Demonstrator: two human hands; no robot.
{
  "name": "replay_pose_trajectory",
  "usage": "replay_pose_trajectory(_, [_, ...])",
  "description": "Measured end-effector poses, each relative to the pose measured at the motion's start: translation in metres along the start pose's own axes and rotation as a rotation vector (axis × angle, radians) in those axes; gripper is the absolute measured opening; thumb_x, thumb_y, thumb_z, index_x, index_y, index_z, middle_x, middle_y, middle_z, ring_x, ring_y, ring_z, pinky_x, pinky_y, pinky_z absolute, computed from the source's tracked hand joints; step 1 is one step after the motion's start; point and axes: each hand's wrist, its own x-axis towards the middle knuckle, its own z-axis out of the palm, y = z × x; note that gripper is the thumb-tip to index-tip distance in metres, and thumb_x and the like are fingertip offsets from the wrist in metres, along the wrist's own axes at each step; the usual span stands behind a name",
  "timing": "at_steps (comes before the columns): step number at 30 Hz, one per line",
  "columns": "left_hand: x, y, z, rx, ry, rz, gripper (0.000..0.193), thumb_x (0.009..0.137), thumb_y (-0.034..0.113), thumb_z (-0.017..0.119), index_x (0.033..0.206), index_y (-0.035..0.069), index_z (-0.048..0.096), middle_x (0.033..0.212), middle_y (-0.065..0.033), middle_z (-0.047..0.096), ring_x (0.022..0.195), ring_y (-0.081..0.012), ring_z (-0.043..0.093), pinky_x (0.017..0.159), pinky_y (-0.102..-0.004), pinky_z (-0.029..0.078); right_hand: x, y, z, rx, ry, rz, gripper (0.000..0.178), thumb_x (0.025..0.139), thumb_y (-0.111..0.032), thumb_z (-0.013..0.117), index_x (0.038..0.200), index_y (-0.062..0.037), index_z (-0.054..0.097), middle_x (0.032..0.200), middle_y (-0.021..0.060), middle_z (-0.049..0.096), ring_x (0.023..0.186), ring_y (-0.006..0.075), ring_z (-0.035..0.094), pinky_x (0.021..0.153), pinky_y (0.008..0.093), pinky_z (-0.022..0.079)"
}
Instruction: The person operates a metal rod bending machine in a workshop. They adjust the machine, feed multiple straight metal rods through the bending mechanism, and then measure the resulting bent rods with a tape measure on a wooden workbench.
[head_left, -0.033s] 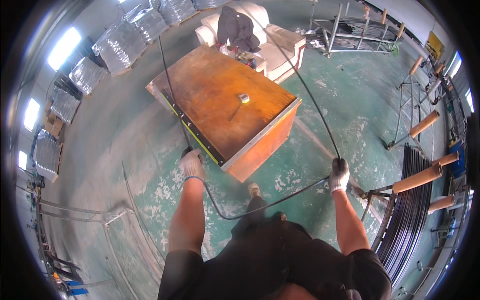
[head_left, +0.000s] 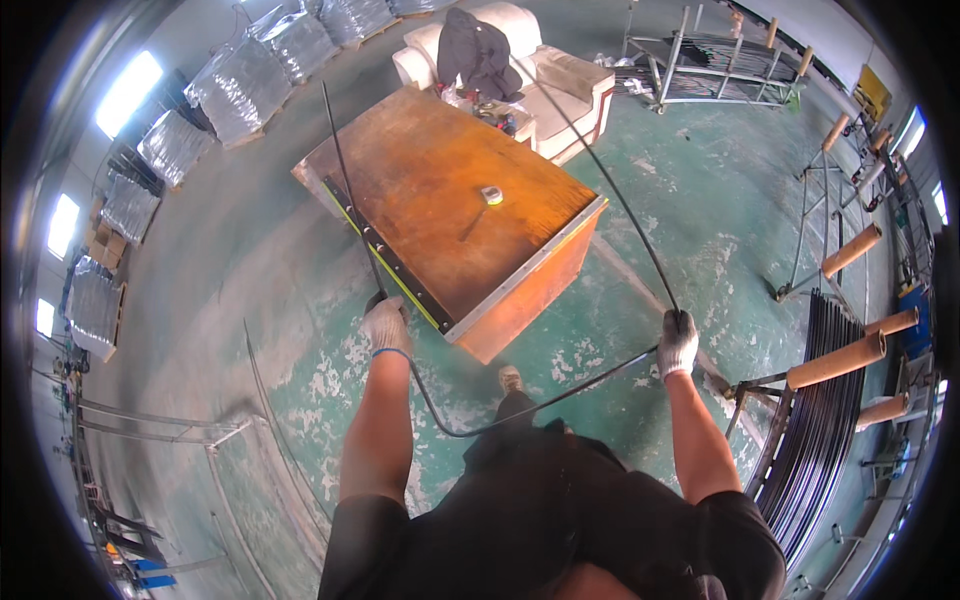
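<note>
A long, thin black rod (head_left: 520, 425), bent into a U, is in both my hands. Its rounded bends lie near my body, and its two straight arms stretch away over the floor. My left hand (head_left: 385, 325), in a pale knitted glove with a blue cuff edge, is closed round the left arm. The right arm passes through my right hand (head_left: 679, 343), also gloved and closed. Beyond the hands stands a rust-brown metal table (head_left: 430, 150); the left arm of the rod crosses above its near left edge. A tape measure (head_left: 490, 195) lies on the tabletop.
Dark strips with yellow tape (head_left: 385, 250) line the table's left edge. A cream armchair (head_left: 570, 85) with dark clothing stands behind. Racks with cardboard tubes (head_left: 835, 360) and many black rods (head_left: 815, 430) are at right; a metal frame (head_left: 210, 440) is at left, wrapped pallets (head_left: 235, 95) far left.
The far ends of the bent rod have drawn slightly toward each other. My left hand has shifted a touch to the right; both hands keep their hold.
</note>
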Motion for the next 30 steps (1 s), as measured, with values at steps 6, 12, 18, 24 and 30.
replay_pose_trajectory(6, [0.104,-0.042,0.007,0.235,0.055,-0.015,0.019,0.084,-0.002,0.062,0.099,0.009,0.067,0.077,-0.0069,0.061,0.060,-0.0190,0.056,0.054,-0.0374,0.040,0.069,-0.015,0.106,-0.038,-0.256,0.332,0.030,0.107,-0.030,0.064,0.117,-0.0034,0.074,0.109,0.0270,0.076,0.106,0.0465,0.074,0.093,0.0495,0.057])
replay_pose_trajectory(12, [0.128,-0.035,0.029,-0.029,0.066,-0.118,0.035,0.081,-0.008,0.062,0.114,0.004,0.067,0.085,-0.0050,0.063,0.070,-0.0170,0.063,0.060,-0.0307,0.051,0.127,-0.029,0.174,-0.175,-0.374,0.104,0.034,0.108,-0.031,0.059,0.117,-0.0027,0.074,0.115,0.0293,0.076,0.111,0.0509,0.072,0.097,0.0546,0.057])
replay_pose_trajectory(18, [0.147,-0.043,0.034,0.204,0.029,-0.041,0.050,0.086,0.006,0.071,0.136,0.002,0.073,0.107,-0.0143,0.078,0.087,-0.0240,0.074,0.073,-0.0356,0.060,0.181,-0.037,0.245,-0.115,-0.437,0.337,0.039,0.109,-0.038,0.058,0.118,-0.0032,0.074,0.117,0.0293,0.076,0.112,0.0518,0.071,0.098,0.0552,0.056])
replay_pose_trajectory(24, [0.108,-0.058,0.074,0.794,0.047,0.058,0.049,0.090,0.020,0.069,0.137,0.004,0.075,0.128,-0.0207,0.080,0.119,-0.0351,0.077,0.103,-0.0430,0.060,0.244,-0.039,0.310,-0.268,-0.587,0.423,0.039,0.106,-0.042,0.066,0.127,-0.0109,0.075,0.118,0.0241,0.080,0.118,0.0445,0.075,0.102,0.0539,0.058])
replay_pose_trajectory(30, [0.035,-0.085,0.120,0.914,-0.027,0.225,0.025,0.093,0.022,0.070,0.110,0.009,0.082,0.112,-0.0228,0.080,0.108,-0.0446,0.076,0.097,-0.0513,0.061,0.282,-0.034,0.334,-0.354,-0.833,0.235,0.039,0.102,-0.040,0.071,0.130,-0.0133,0.074,0.131,0.0232,0.077,0.123,0.0431,0.073,0.106,0.0519,0.058])
